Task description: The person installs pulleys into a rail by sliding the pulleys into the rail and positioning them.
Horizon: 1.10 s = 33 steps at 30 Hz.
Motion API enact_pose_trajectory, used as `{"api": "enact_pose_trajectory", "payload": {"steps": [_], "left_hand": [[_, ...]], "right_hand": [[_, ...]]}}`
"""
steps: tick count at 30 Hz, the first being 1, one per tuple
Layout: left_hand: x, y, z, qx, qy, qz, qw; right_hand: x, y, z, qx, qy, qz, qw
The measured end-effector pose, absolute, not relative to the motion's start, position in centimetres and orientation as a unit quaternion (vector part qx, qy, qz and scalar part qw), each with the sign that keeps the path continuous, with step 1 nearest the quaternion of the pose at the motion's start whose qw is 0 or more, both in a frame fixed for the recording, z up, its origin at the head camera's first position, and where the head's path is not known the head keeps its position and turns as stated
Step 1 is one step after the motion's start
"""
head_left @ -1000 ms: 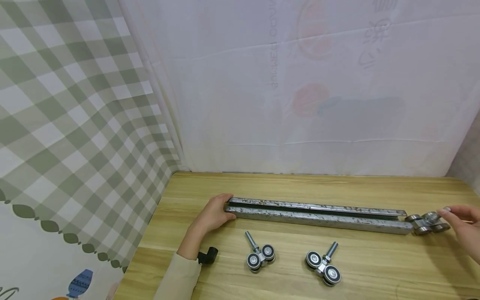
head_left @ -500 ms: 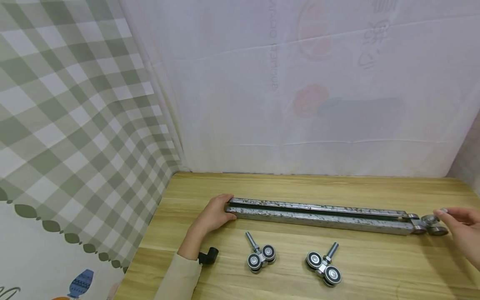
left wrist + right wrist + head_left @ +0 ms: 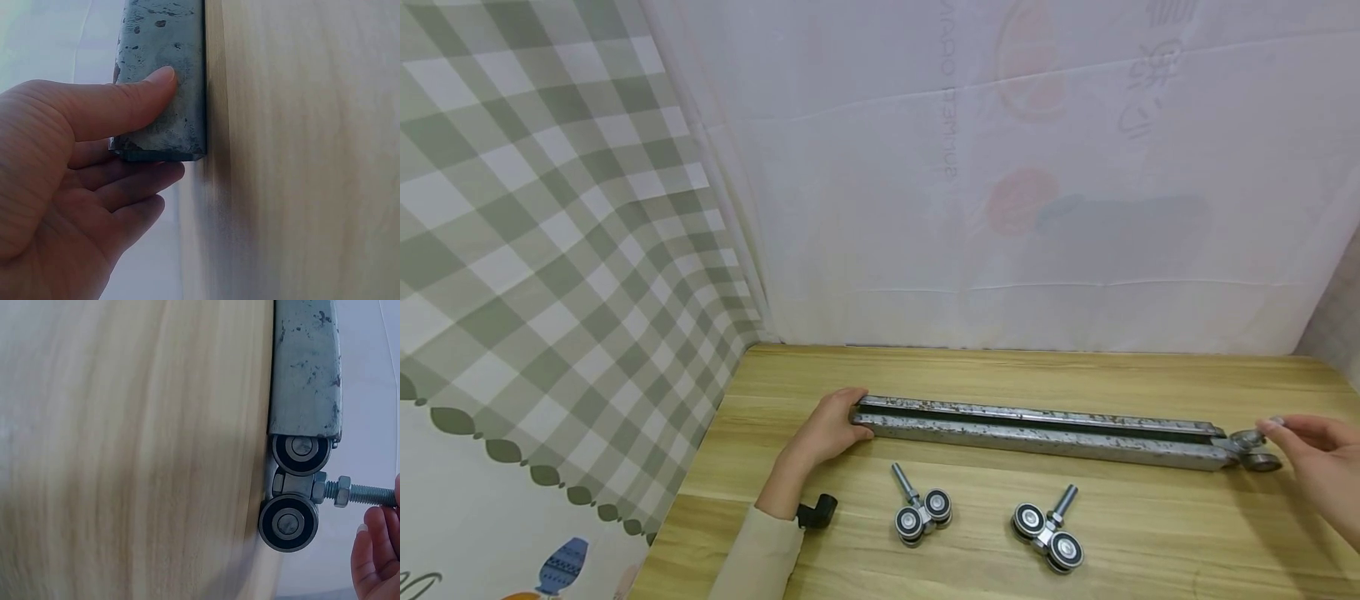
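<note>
Head view: how is the blotched metal rail [image 3: 1037,442] laid?
"Crosswise from the gripping left hand [image 3: 825,429] to the wheeled roller [image 3: 300,483], whose upright bolt [image 3: 369,494] is pinched by the right hand [image 3: 1322,460]."

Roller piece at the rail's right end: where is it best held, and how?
Probably by the free end of its bolt, pinched from the right as the right hand does: the bolt stands up from the table, clear of the wheels, while the rail blocks the left side.
</note>
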State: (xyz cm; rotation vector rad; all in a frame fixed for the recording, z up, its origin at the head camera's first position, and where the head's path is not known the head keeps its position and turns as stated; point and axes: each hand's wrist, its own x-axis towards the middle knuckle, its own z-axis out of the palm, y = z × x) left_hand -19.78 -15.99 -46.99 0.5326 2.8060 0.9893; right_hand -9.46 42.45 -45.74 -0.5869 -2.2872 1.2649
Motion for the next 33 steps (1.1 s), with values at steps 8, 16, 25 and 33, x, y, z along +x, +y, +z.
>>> {"api": "enact_pose_trajectory", "payload": {"steps": [8, 16, 25, 33], "left_hand": [[-19.8, -16.0, -47.1, 0.185, 0.928, 0.319, 0.054], [-19.8, -16.1, -47.0, 0.184, 0.931, 0.311, 0.057], [-19.8, -16.1, -47.1, 0.180, 0.928, 0.323, 0.056], [-19.8, -16.1, -46.9, 0.178, 0.925, 0.331, 0.056]], "right_hand": [[-9.5, 41.8, -45.2, -0.214, -0.854, 0.428, 0.206], [-9.2, 41.3, -44.6, -0.199, -0.874, 0.403, 0.184], [-9.3, 40.3, -44.2, -0.211, -0.891, 0.373, 0.151], [-9.4, 39.8, -43.6, -0.229, -0.903, 0.347, 0.105]]}}
